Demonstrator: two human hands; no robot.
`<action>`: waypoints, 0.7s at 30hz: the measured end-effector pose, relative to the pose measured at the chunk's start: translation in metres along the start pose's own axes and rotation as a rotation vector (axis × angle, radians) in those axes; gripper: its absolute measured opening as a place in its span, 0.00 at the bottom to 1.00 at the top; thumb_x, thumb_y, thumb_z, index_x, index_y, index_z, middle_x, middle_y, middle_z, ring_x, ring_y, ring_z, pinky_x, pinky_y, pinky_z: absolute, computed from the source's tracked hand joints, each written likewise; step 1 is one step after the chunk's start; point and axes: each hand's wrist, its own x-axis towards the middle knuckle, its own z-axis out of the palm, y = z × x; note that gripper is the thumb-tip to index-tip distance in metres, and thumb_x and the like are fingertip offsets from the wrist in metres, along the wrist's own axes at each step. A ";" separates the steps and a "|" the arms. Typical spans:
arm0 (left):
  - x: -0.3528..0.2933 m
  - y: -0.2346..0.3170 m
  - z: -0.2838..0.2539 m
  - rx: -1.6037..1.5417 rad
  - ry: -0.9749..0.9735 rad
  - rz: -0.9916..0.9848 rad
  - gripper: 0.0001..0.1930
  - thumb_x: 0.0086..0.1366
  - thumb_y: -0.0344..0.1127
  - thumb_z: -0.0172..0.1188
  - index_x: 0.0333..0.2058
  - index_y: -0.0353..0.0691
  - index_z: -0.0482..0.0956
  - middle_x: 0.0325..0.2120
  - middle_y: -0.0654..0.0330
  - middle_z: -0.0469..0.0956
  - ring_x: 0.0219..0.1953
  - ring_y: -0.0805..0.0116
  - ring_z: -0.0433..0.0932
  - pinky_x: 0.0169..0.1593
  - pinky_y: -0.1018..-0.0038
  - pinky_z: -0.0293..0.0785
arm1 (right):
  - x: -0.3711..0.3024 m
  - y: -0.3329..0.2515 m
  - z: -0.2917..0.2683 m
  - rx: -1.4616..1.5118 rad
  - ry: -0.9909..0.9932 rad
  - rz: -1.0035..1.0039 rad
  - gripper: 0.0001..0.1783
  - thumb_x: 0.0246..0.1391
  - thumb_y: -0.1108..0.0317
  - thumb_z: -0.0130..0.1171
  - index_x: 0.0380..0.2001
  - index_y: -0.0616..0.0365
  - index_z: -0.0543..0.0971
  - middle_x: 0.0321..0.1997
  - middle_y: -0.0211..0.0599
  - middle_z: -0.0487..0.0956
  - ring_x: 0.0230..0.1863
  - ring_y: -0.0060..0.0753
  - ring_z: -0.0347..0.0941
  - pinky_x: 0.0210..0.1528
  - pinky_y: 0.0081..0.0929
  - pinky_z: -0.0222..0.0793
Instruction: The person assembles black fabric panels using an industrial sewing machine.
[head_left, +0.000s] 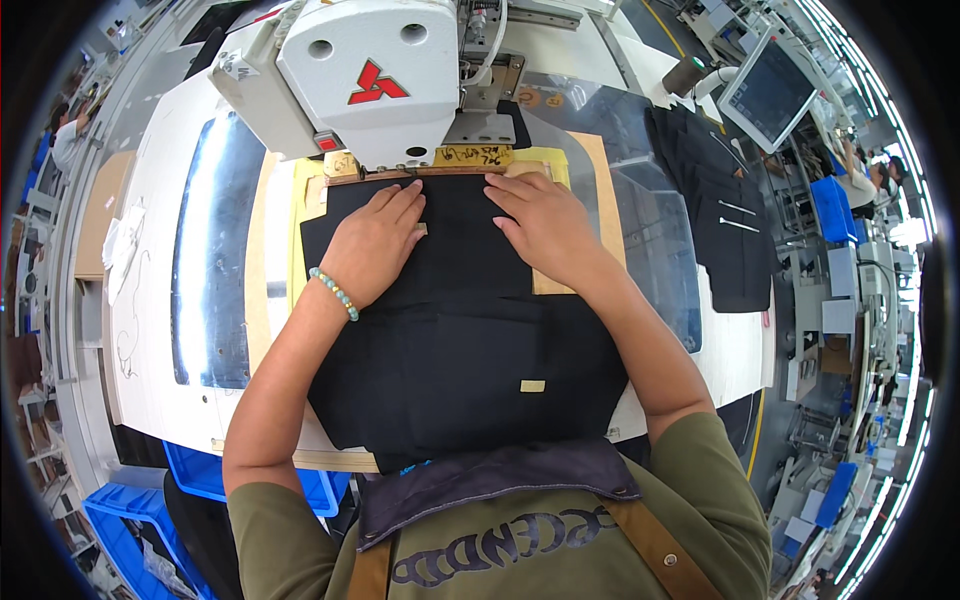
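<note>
A large piece of black cloth (455, 370) lies in front of me, its far edge tucked up against a wooden-edged clamp strip (400, 175) below the sewing machine head (370, 75). My left hand (375, 240), with a beaded bracelet (335, 293) at the wrist, rests flat on the cloth, fingers stretched toward the strip. Beside its thumb shows a small beige tab (421, 230); whether it is on the cloth or the thumb I cannot tell. My right hand (548, 225) presses the cloth too, fingers extended and thumb apart, fingertips at the strip. A small yellow label (533, 386) sits on the cloth nearer me.
Clear plastic plates (215, 260) and tan board (600, 190) surround the cloth on the white table (140, 340). Stacked black cloth pieces (725, 220) lie at the right, below a tilted screen (770, 90). Blue crates (130, 510) stand at the lower left.
</note>
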 end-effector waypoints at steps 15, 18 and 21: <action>-0.001 0.000 0.000 0.072 -0.038 -0.017 0.22 0.72 0.35 0.63 0.60 0.31 0.78 0.64 0.52 0.77 0.64 0.52 0.75 0.69 0.62 0.72 | -0.001 -0.002 0.003 0.009 0.021 -0.062 0.21 0.64 0.65 0.64 0.58 0.61 0.83 0.68 0.37 0.80 0.64 0.44 0.74 0.68 0.40 0.72; 0.001 0.002 -0.001 0.082 -0.058 -0.038 0.22 0.71 0.35 0.63 0.60 0.32 0.78 0.64 0.52 0.77 0.64 0.52 0.74 0.69 0.61 0.72 | 0.002 -0.004 0.004 0.015 0.015 -0.072 0.21 0.64 0.65 0.64 0.57 0.61 0.83 0.68 0.39 0.80 0.64 0.45 0.74 0.68 0.41 0.72; 0.000 0.005 -0.001 0.098 -0.064 -0.044 0.22 0.70 0.35 0.64 0.60 0.32 0.78 0.64 0.52 0.77 0.65 0.52 0.73 0.69 0.59 0.71 | 0.005 -0.007 0.006 0.011 0.000 -0.075 0.21 0.64 0.65 0.65 0.57 0.61 0.83 0.68 0.39 0.80 0.64 0.45 0.74 0.68 0.41 0.72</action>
